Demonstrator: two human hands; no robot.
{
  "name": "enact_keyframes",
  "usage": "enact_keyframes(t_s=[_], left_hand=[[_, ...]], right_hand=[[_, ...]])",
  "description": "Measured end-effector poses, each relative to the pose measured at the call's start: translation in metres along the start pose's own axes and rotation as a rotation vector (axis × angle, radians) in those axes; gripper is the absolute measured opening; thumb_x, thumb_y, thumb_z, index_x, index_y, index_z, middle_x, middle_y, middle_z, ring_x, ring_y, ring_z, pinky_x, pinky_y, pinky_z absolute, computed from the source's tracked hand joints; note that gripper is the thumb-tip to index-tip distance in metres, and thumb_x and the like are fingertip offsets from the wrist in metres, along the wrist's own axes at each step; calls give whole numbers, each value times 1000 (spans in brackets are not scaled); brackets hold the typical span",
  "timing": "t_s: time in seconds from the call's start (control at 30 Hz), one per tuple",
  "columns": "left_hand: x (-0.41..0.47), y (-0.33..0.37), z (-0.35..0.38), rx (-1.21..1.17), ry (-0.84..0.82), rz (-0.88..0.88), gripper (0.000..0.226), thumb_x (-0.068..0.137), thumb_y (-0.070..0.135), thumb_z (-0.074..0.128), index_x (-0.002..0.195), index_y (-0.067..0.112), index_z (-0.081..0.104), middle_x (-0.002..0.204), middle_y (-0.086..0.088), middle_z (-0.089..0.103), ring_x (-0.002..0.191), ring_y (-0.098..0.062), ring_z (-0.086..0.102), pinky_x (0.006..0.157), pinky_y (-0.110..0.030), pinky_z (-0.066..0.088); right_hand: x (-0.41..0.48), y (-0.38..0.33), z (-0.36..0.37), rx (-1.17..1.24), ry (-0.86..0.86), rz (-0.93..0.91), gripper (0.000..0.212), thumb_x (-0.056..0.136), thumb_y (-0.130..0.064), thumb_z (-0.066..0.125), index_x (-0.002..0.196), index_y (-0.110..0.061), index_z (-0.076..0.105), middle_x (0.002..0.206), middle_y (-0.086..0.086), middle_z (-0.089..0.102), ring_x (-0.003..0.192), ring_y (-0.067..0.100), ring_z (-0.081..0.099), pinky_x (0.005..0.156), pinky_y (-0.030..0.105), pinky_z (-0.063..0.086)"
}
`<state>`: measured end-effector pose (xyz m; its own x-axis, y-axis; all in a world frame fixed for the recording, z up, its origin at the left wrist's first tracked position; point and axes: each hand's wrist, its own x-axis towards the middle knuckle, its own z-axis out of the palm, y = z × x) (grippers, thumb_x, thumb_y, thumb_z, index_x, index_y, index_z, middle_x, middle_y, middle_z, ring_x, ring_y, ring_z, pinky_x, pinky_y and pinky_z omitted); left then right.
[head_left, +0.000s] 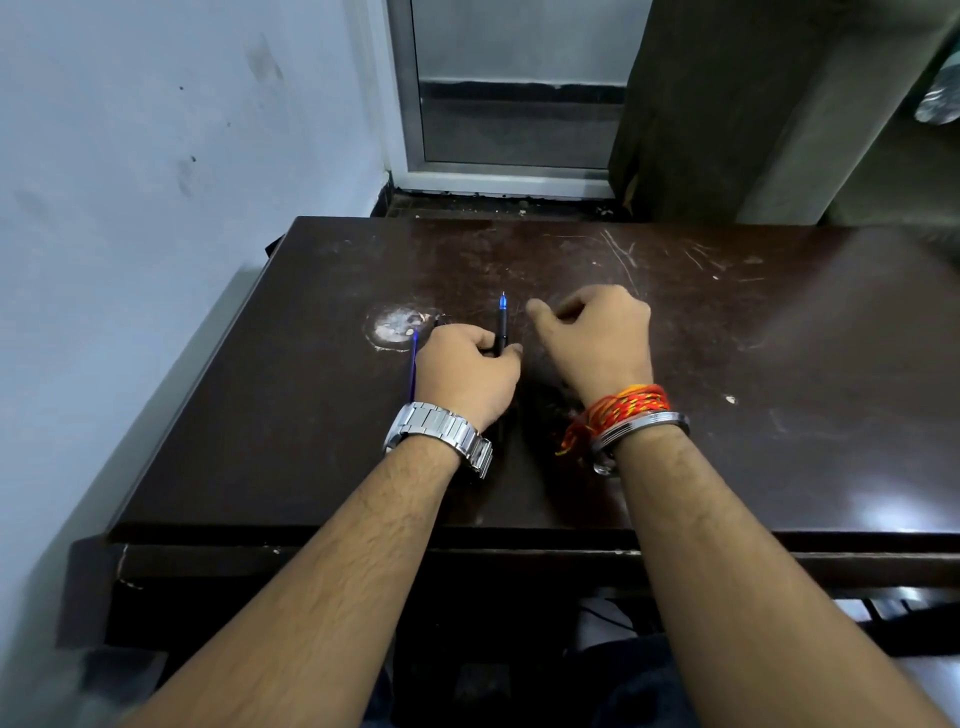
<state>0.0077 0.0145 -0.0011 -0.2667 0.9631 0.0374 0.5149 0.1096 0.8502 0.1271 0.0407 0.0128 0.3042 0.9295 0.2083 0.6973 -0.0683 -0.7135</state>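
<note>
From the head camera, looking down over both forearms: two hands on one dark brown table (779, 364). Counting what is being handled, there is one black pen (501, 328), blue at its tip, and one thin blue stick (413, 366).

The left hand (465, 371) grips the black pen low on its barrel, fingers and thumb wrapped round it. The blue tip points away from the person, toward the far edge. The thin blue stick runs along the outer side of that same hand, right against it. Whether the hand holds it or it lies on the tabletop, I cannot tell.

The right hand (597, 332) sits just beside the pen without touching it. Its fingers are curled under, the thumb sticks out toward the pen, and nothing shows in its grasp.

On the wrists there is one steel watch (441, 434) on the left, and one bundle of red and orange thread (621, 408) plus one metal bangle (644, 423) on the right.

One pale worn patch (395, 325) marks the top just beyond the left hand, at the stick's far end, and scratches spread across the far part.

Edges now: the table's left edge runs close along the pale wall (130, 208), with only a narrow gap between. The far edge stops short of one metal-framed pane (514, 104), and one dark curtain (727, 104) hangs beyond the far right. The near edge crosses under both forearms. The widest stretch of tabletop lies to the right of the right hand — it reaches the picture's border.
</note>
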Motion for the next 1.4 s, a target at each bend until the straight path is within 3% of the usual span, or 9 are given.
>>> enact_keyframes(t_s=[0.1, 0.3, 0.6, 0.77, 0.93, 1.1, 1.2, 1.3, 1.4], left_hand=[[-2, 1, -2, 24, -4, 25, 9, 73, 30, 74, 73, 21, 74, 65, 7, 70, 63, -6, 65, 52, -18, 46], [-3, 3, -5, 13, 29, 103, 11, 70, 27, 78, 78, 18, 78, 69, 3, 74, 65, -7, 67, 57, -19, 49], [1, 7, -7, -56, 3, 132, 10, 72, 25, 80, 79, 18, 78, 67, 1, 73, 65, -14, 69, 60, -31, 56], [-1, 4, -8, -14, 14, 161, 7, 72, 20, 77, 75, 14, 78, 65, 3, 72, 60, -10, 66, 54, -23, 50], [0, 4, -8, -33, 8, 155, 8, 73, 18, 76, 80, 15, 78, 72, 1, 75, 67, -11, 69, 62, -27, 55], [0, 4, -6, -9, 17, 140, 6, 72, 21, 75, 72, 15, 76, 63, 3, 71, 59, -11, 66, 52, -21, 45], [0, 4, -7, -12, 22, 148, 6, 74, 21, 74, 72, 16, 77, 61, 4, 70, 57, -7, 65, 49, -18, 42], [0, 5, -6, -17, 16, 137, 7, 74, 22, 75, 79, 18, 78, 65, 4, 72, 62, -9, 66, 51, -16, 42], [0, 5, -6, -14, 24, 134, 10, 72, 23, 77, 79, 16, 77, 67, 3, 72, 63, -12, 67, 56, -20, 47]], right_hand=[[-5, -7, 3, 226, -131, 40, 46, 76, -59, 71, 61, -15, 70, 49, -8, 63, 52, 1, 59, 53, 17, 45], [-6, -6, 9, 399, -225, 45, 24, 76, -36, 82, 71, -14, 73, 66, 3, 71, 64, 16, 67, 69, 37, 58], [0, -7, 18, 651, -264, 134, 32, 97, -11, 54, 69, -16, 68, 66, 0, 66, 47, 4, 56, 49, 20, 43], [0, -5, 17, 621, -251, 146, 27, 80, -35, 78, 90, -14, 65, 71, 0, 64, 56, 11, 59, 57, 31, 53], [2, -9, 17, 755, -274, 196, 16, 87, -2, 63, 89, -17, 60, 85, 12, 71, 51, 6, 59, 48, 20, 46], [2, -3, 21, 655, -267, 147, 26, 78, -27, 80, 94, -18, 61, 83, 4, 69, 60, 10, 59, 62, 29, 51], [2, -1, 22, 663, -246, 121, 23, 77, -19, 81, 88, -21, 61, 73, -1, 68, 61, 11, 63, 67, 32, 56], [4, -2, 23, 734, -251, 162, 18, 76, -11, 74, 87, -19, 63, 78, 7, 72, 61, 13, 63, 64, 33, 52], [4, -4, 23, 744, -236, 177, 20, 72, -25, 74, 88, -18, 65, 78, 5, 72, 55, 7, 58, 58, 29, 48]])
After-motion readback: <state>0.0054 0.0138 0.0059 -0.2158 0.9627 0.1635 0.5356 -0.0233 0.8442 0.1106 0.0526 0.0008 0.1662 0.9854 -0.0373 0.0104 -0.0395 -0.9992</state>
